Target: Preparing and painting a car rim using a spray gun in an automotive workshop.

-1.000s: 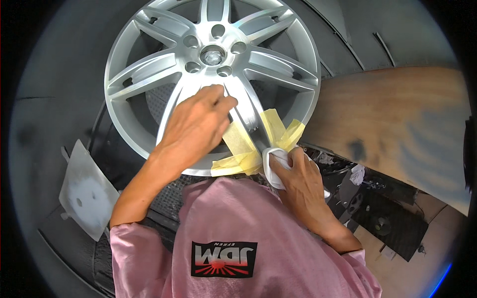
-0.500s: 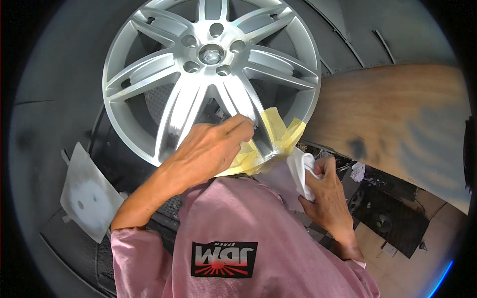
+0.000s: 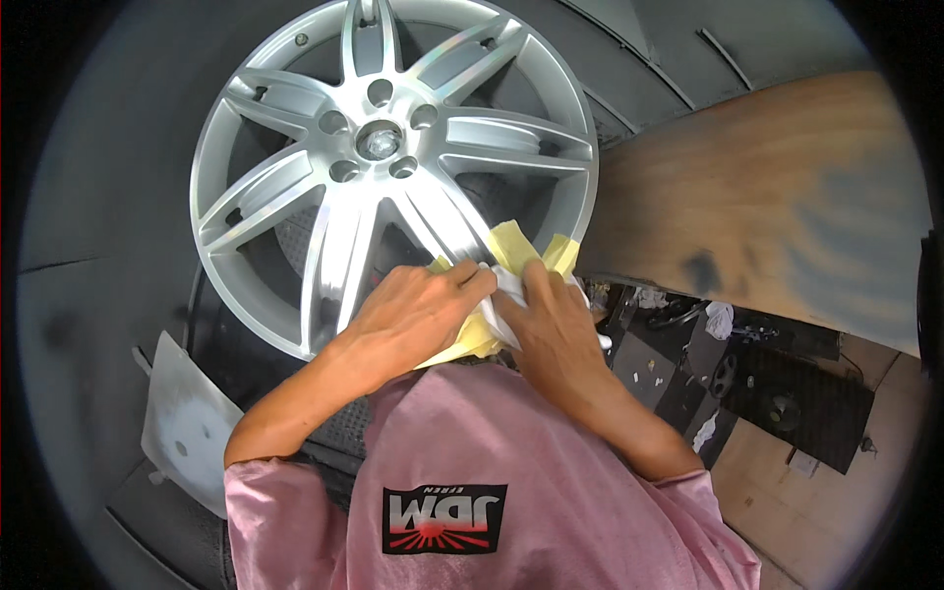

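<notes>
A silver alloy wheel (image 3: 267, 197) faces me, with pale yellow masking tape (image 3: 511, 246) around the outer end of its lower-right spoke. My right hand (image 3: 556, 339) grips a folded white cloth (image 3: 503, 287) against that taped spoke end. My left hand (image 3: 418, 310) is just left of it, fingers bent over the tape and almost meeting the cloth; what lies between its fingertips is hidden. Both hands cover much of the tape and the spoke's end.
A wooden board (image 3: 747, 197) lies to the right, with smudges of grey paint. A whitish panel (image 3: 187, 423) is at the lower left. Assorted dark items and pale rags (image 3: 719, 321) are below the board, and grey walls curve around the wheel.
My right hand with the cloth has come back up and inward onto the taped spoke end, after moving right. My left hand has moved right and down toward it. The view has shifted slightly.
</notes>
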Tool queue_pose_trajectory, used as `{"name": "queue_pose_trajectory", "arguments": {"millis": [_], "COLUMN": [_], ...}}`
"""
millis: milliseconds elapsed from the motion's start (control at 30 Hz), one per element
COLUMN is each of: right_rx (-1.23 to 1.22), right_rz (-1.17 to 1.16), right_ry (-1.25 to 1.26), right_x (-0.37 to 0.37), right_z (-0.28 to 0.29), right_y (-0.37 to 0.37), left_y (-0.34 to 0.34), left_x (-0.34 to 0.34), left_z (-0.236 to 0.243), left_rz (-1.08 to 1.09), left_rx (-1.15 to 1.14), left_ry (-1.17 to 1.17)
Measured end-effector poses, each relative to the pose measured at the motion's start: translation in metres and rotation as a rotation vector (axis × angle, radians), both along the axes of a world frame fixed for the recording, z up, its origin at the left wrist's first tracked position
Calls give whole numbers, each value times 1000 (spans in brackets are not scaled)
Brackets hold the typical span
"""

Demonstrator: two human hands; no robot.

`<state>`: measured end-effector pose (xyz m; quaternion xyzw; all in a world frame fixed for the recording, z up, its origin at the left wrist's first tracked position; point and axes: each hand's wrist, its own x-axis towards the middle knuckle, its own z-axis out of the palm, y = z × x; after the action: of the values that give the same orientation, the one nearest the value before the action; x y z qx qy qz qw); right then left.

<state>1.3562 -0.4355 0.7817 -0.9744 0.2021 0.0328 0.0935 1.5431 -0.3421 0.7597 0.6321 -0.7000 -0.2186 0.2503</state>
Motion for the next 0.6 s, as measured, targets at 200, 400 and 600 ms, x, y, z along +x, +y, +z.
{"name": "queue_pose_trajectory", "arguments": {"millis": [200, 400, 600], "right_rx": [33, 274, 195], "right_rz": [-31, -70, -122], "right_ry": [-25, 58, -137], "right_x": [-15, -45, -80], "right_z": [-5, 38, 20], "right_y": [3, -1, -16], "left_y": [2, 4, 3], "left_x": [-8, -4, -5], "left_z": [4, 4, 5], "left_rz": [-14, -16, -6], "left_rx": [14, 59, 40], "left_ry": [0, -12, 2]}}
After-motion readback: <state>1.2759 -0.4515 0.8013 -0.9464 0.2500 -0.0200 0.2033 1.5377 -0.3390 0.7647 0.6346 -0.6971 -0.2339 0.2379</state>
